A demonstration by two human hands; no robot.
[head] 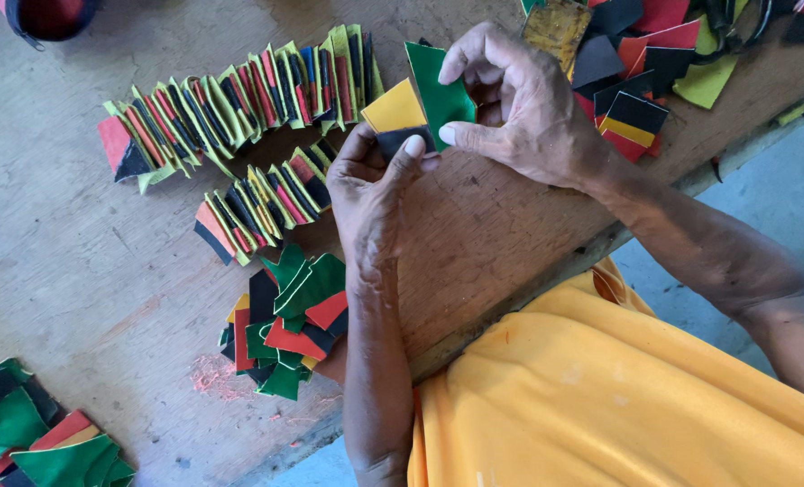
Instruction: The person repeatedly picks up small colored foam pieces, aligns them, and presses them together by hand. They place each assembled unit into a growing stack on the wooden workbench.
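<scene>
Green piece [438, 86] and yellow-black piece [396, 117] pinched between both hands' fingers [449, 135].

You've got no packages, labels, signs or screens in view here. Nothing printed or boxed shows anywhere on the counter [77, 271], top to bottom, left to right. No tags, no wrappers, no displays w/ lit panels either. That's all there is to tell for this subject.
</scene>
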